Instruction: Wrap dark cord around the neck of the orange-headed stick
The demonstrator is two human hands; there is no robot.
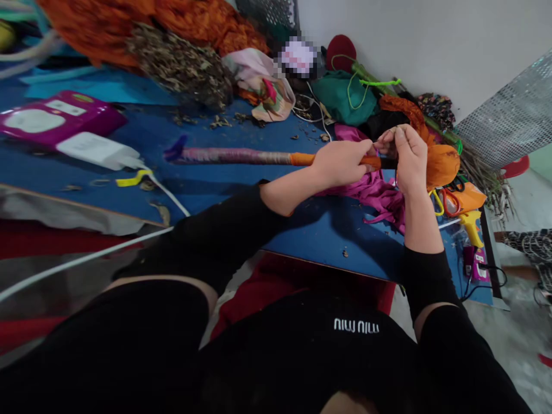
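Wrapped rod (241, 156) lying along the blue counter (267, 215).
My left grip (342, 161) closes around it, probably to steady it; my right grip (390, 141) has its fingertips pressed together, on what I cannot tell.

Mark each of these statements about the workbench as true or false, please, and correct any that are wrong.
1. The left hand is closed around the wrapped stick. True.
2. The right hand is holding the yellow gun-shaped tool. False: the tool lies near the right end of the table, apart from that hand.
3. The tabletop is red. False: it is blue.
4. A white adapter sits beside the purple box. True.
5. The magenta cloth is at the far left of the table. False: it lies by the hands.
6. A round orange bundle is to the right of the hands. True.
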